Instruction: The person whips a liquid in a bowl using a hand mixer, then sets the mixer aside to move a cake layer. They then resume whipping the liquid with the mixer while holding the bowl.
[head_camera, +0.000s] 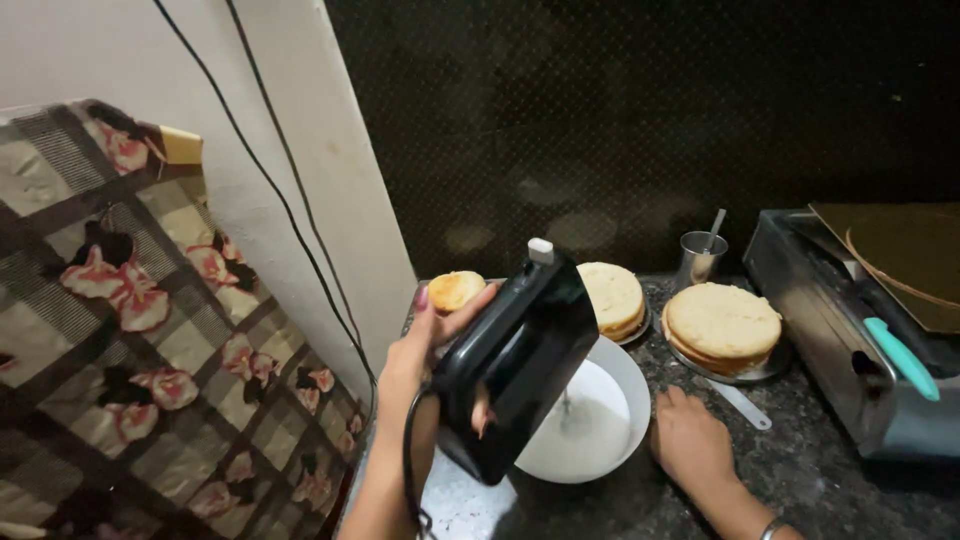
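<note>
My left hand grips a black electric hand mixer held over a white bowl of white cream. The mixer's beater dips into the cream. My right hand rests flat on the dark granite counter, touching the bowl's right side. Behind the bowl sit a small round cake, a layered sponge cake on a plate, and a larger sponge cake on a metal plate.
A steel cup with a utensil stands at the back. A metal stove with a teal-handled tool and a round board fills the right. A white spatula lies by the large cake. A floral cloth covers something on the left; cables hang on the wall.
</note>
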